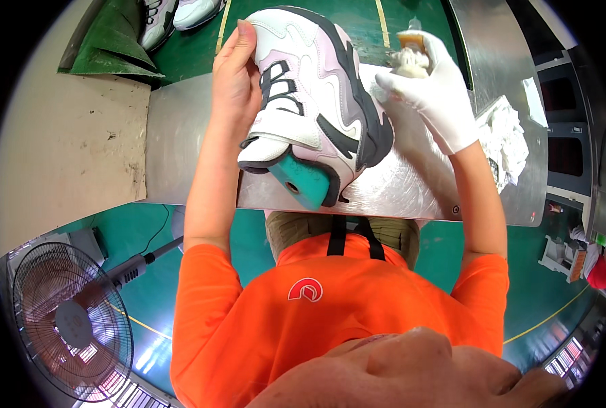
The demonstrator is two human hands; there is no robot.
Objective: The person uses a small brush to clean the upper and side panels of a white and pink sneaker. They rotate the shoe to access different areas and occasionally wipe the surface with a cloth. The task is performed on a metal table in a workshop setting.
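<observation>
A white, lilac and dark grey sneaker (323, 102) is tilted over the metal table, with a teal shoe last (301, 182) filling its opening. My bare left hand (237, 78) is closed on the shoe's left side, near the toe, its thumb tip showing beside the upper. In a white glove, my right hand (435, 92) grips what looks like a small brush (410, 61) with pale, ragged bristles and an orange-brown part. The bristles are close to the shoe's dark sole, apart from it. Part of the brush is hidden by the glove.
Crumpled white cloth (505, 143) lies at the right of the metal table (187, 136). More sneakers (159, 24) stand at the far left by a green flap (116, 47). A pale board (72, 143) borders the table's left side. Behind me at left is a fan (72, 323).
</observation>
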